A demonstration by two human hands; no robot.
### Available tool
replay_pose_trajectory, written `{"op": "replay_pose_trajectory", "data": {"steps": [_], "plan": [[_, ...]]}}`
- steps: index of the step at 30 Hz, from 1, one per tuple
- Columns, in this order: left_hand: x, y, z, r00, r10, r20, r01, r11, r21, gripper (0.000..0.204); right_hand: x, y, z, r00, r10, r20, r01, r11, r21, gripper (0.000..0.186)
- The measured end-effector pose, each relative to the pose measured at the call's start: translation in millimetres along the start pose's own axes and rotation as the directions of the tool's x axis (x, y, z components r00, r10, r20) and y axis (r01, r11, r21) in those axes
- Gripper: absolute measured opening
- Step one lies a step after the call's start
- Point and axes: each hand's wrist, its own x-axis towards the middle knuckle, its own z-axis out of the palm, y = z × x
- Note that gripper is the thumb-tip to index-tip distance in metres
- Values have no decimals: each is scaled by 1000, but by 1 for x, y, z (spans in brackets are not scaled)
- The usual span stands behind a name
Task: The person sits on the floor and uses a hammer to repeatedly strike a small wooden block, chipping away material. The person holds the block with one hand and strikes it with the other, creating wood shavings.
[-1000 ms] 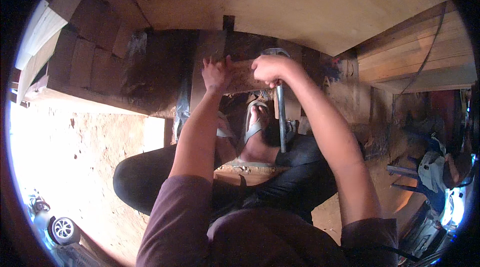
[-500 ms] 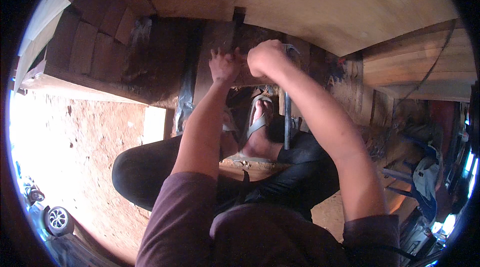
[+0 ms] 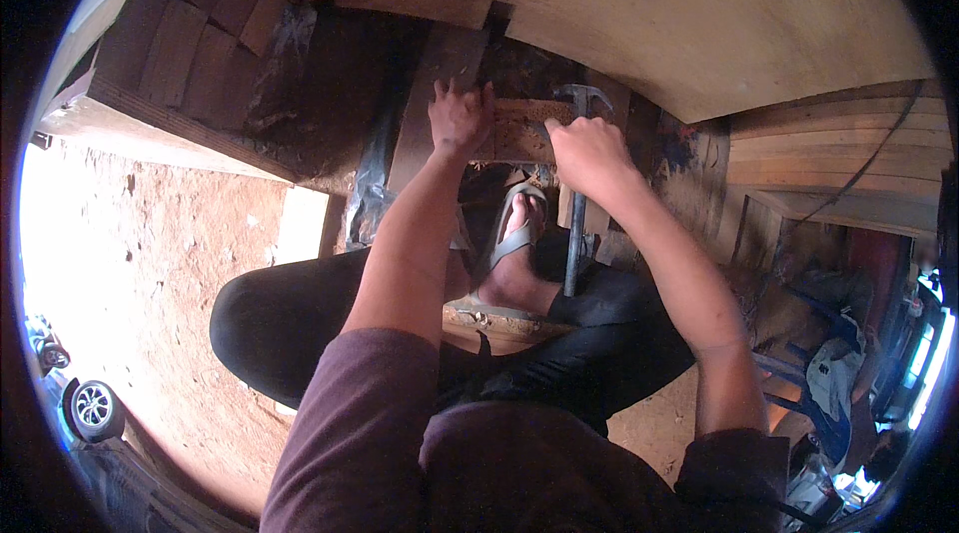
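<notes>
My left hand (image 3: 461, 120) rests at the left end of a short wooden block (image 3: 521, 138), fingers apart and seemingly holding nothing. My right hand (image 3: 591, 155) is curled closed at the block's right side, over the handle of a claw hammer (image 3: 574, 243). The hammer's head (image 3: 582, 93) shows beyond the knuckles, and its handle runs down toward my leg. Whether the fingers touch the handle or pinch something small is hidden. A longer board (image 3: 425, 123) lies under and left of my left hand.
A large wooden panel (image 3: 639, 3) spans the far side. Stacked wood pieces (image 3: 195, 53) stand at the far left, planks (image 3: 819, 153) at the right. My sandalled foot (image 3: 514, 223) is just below the block. Bare ground (image 3: 170, 263) stretches left; a cap (image 3: 834, 378) hangs at the right.
My right hand has moved right, away from my left hand, uncovering the block and the hammer's head. My left hand's fingers have spread slightly. The hammer stays in about the same place.
</notes>
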Motion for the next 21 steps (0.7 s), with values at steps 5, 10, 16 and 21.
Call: {"op": "replay_pose_trajectory", "data": {"steps": [5,10,16,21], "plan": [[0,0,1,996,55,-73,-56,998,-13,51,8,11,-2,998,17,54,-18,1000,5,39],[-1,2,-2,997,48,-63,-48,999,2,52,18,14,-19,970,62,235,-57,998,-31,46],[-1,3,-5,999,33,-13,-32,998,45,52,46,-9,-38,922,124,367,-80,988,-132,36],[2,4,-3,1000,-4,31,4,1000,26,53,56,-24,-43,967,70,245,-13,974,-227,27]]}}
